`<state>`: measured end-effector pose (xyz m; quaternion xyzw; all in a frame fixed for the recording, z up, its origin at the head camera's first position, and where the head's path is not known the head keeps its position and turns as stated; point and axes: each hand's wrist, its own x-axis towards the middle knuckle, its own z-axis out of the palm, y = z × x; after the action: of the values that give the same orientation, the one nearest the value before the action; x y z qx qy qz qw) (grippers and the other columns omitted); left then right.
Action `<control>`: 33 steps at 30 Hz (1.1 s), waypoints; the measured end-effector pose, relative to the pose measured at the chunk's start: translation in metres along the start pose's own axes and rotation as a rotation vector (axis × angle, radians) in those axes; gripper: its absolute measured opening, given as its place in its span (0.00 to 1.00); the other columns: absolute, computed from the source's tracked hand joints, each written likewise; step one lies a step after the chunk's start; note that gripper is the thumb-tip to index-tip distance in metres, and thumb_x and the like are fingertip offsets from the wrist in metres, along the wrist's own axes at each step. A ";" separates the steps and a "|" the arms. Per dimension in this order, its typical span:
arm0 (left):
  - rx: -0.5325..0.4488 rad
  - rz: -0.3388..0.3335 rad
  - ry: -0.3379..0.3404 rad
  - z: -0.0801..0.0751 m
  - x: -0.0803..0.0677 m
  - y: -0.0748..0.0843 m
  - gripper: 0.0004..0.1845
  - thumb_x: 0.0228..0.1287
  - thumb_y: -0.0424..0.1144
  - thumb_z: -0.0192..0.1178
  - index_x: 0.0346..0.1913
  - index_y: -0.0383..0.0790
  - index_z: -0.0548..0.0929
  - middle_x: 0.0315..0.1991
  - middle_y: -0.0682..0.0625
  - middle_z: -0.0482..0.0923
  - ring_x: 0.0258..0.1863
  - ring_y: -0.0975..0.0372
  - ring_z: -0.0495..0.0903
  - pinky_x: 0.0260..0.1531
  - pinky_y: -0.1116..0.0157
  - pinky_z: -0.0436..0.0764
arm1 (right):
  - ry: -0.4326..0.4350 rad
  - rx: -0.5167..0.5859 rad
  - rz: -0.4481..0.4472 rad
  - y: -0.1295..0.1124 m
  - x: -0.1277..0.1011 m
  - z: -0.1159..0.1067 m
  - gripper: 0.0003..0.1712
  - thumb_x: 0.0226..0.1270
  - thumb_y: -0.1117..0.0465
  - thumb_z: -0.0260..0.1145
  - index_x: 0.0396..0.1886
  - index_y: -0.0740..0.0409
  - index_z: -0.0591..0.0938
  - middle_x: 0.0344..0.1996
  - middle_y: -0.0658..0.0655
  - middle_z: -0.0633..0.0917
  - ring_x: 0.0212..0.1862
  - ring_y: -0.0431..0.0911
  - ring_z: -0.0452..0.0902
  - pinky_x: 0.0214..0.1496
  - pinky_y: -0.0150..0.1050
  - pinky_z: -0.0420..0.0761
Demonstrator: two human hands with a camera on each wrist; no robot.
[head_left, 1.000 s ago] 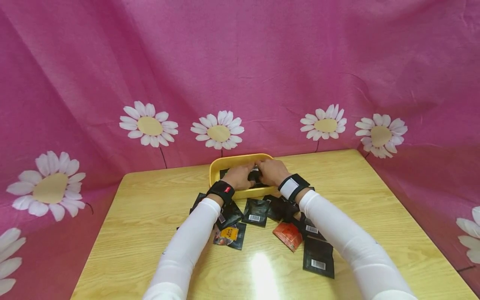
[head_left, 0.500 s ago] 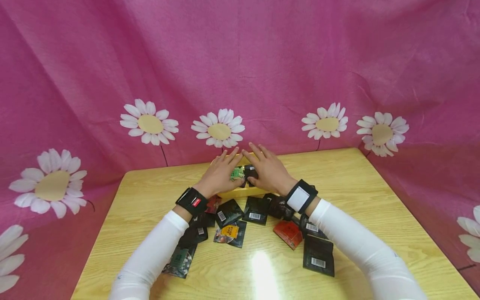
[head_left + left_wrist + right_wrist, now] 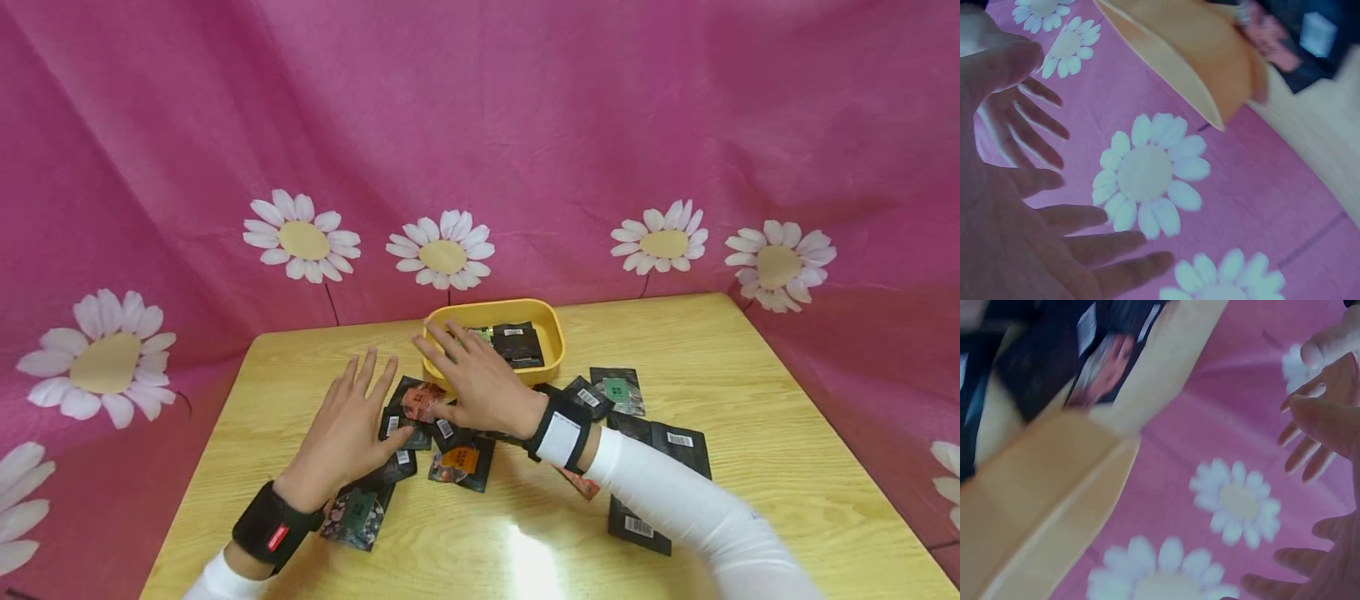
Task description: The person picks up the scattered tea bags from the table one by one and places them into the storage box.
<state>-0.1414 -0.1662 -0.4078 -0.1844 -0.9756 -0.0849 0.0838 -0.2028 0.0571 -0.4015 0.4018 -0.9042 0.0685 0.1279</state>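
A yellow tray (image 3: 553, 353) stands at the back middle of the wooden table (image 3: 757, 392) with several dark snack packets (image 3: 519, 342) in it. More dark packets (image 3: 459, 461) lie spread on the table in front of it. My left hand (image 3: 351, 412) hovers flat over the left part of the pile, fingers spread, holding nothing. My right hand (image 3: 471, 373) is spread over the packets just in front of the tray's left end, next to a red-faced packet (image 3: 420, 400). The left wrist view shows my spread fingers (image 3: 1079, 219) and the tray (image 3: 1197, 56), blurred.
A pink cloth with white daisies (image 3: 442, 254) hangs behind and around the table. Packets reach right to a green-faced one (image 3: 618, 390) and forward to a black barcoded one (image 3: 639, 527). Another green packet (image 3: 358, 510) lies by my left wrist. Bare wood shows at the table's left and right sides.
Both hands have come out of the tray toward me and to the left, with fingers now spread. The packets they held in the tray a second ago are released.
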 end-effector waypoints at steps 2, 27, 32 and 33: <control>0.012 -0.045 -0.024 0.001 -0.022 -0.005 0.54 0.54 0.60 0.69 0.77 0.40 0.55 0.76 0.31 0.50 0.74 0.33 0.52 0.65 0.35 0.62 | -0.038 0.013 -0.035 -0.014 0.002 0.008 0.60 0.58 0.33 0.67 0.80 0.48 0.46 0.79 0.59 0.50 0.79 0.58 0.46 0.77 0.56 0.56; -0.135 -0.385 -0.358 0.069 -0.100 -0.003 0.44 0.55 0.52 0.71 0.63 0.18 0.70 0.62 0.21 0.67 0.64 0.34 0.69 0.55 0.40 0.75 | -0.388 0.000 -0.315 -0.102 -0.008 0.100 0.45 0.63 0.33 0.61 0.75 0.46 0.64 0.75 0.48 0.65 0.76 0.43 0.58 0.77 0.45 0.60; -0.184 -0.379 -0.384 0.067 -0.098 -0.002 0.36 0.57 0.42 0.71 0.60 0.16 0.72 0.61 0.23 0.69 0.63 0.35 0.70 0.59 0.41 0.73 | -0.362 0.010 -0.382 -0.106 -0.006 0.102 0.36 0.67 0.41 0.62 0.72 0.47 0.69 0.71 0.46 0.71 0.74 0.41 0.63 0.76 0.44 0.62; -0.190 -0.382 -0.384 0.067 -0.098 -0.002 0.36 0.57 0.41 0.71 0.60 0.16 0.72 0.61 0.23 0.69 0.63 0.35 0.70 0.59 0.41 0.73 | -0.358 0.011 -0.392 -0.107 -0.006 0.102 0.34 0.68 0.42 0.62 0.71 0.46 0.70 0.70 0.46 0.72 0.73 0.41 0.64 0.76 0.44 0.62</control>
<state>-0.0611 -0.1885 -0.4926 -0.0168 -0.9783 -0.1539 -0.1376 -0.1375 -0.0330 -0.4987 0.5757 -0.8169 -0.0248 -0.0252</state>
